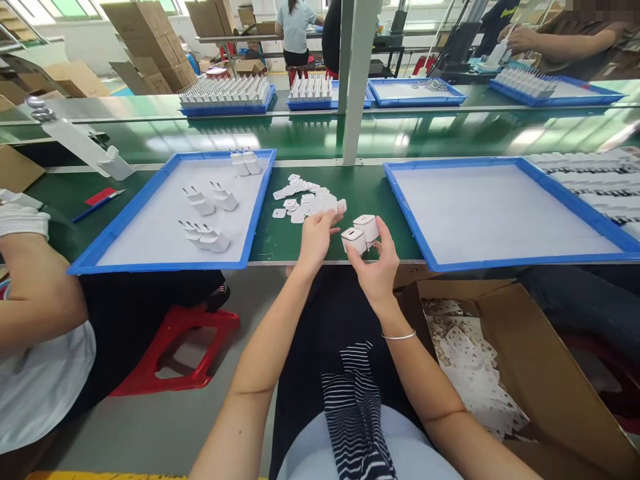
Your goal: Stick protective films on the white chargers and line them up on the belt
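Two white charger plugs (354,240) sit side by side in my right hand (376,270), its thumb and fingers closed around them. One plug shows a dark slot in its top face. My left hand (316,241) is pinched closed at the near edge of a loose pile of flat white plastic pieces (300,200). A small white piece (341,206) shows at its fingertips. On the left, a blue-rimmed tray (150,220) bears several white charger plugs (205,238), prongs up. To the right lies another blue-rimmed tray (500,220) with a bare white bottom.
A cardboard box (540,360) with white scraps stands below the table at right. Another person's arm (40,287) is at far left, near a red stool (180,353). A metal post (356,87) rises behind the pile. Filled trays (227,97) stand across the line.
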Motion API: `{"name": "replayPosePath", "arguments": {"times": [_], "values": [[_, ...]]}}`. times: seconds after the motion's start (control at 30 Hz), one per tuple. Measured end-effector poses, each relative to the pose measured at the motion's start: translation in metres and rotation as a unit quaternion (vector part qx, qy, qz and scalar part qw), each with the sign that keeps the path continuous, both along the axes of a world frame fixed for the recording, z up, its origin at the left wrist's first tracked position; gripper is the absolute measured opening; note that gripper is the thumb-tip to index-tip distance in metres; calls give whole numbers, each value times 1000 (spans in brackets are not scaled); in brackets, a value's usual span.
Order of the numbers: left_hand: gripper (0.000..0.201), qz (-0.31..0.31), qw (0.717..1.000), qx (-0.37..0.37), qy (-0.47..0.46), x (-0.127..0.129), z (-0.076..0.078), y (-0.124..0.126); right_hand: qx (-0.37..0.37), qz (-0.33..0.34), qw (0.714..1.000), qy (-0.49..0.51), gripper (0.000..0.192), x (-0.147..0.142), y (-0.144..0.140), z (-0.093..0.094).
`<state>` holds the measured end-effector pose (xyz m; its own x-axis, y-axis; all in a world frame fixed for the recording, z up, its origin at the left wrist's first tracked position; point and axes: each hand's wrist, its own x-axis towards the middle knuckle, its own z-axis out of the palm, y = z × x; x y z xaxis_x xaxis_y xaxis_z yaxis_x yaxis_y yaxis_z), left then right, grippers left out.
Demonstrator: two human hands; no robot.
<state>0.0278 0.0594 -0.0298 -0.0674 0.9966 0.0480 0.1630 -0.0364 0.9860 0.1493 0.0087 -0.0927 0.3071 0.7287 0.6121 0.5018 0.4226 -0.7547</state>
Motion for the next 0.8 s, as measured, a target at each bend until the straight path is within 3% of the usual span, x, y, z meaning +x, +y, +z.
{"name": "replayPosePath", "arguments": {"times": [0.13, 0.27, 0.4, 0.43, 0.5, 0.57, 0.63, 0.67, 0.8], "values": [[21, 50, 982, 8, 184, -13, 16, 26, -25, 57, 995, 78, 70, 4, 1, -2], [38, 91, 945, 22, 313, -21, 22, 41, -58, 142, 972, 179, 71, 6, 3, 1], [51, 83, 908, 59, 407, -29, 22, 45, -79, 164, 961, 207, 74, 9, 5, 6], [51, 69, 909, 67, 405, -31, 21, 41, -77, 162, 961, 212, 74, 8, 5, 7], [50, 6, 950, 71, 304, -30, 14, 28, -72, 149, 959, 228, 77, 6, 6, 9], [47, -91, 993, 43, 58, -24, 1, 8, -72, 135, 956, 251, 80, 1, 7, 12], [52, -151, 970, -2, -192, -15, -15, -13, -78, 143, 947, 278, 78, -3, 7, 16], [56, -160, 956, -10, -245, -9, -22, -22, -85, 164, 937, 296, 75, -5, 6, 19], [63, -145, 940, -7, -310, 7, -33, -40, -126, 282, 886, 346, 59, -7, 2, 29]]}}
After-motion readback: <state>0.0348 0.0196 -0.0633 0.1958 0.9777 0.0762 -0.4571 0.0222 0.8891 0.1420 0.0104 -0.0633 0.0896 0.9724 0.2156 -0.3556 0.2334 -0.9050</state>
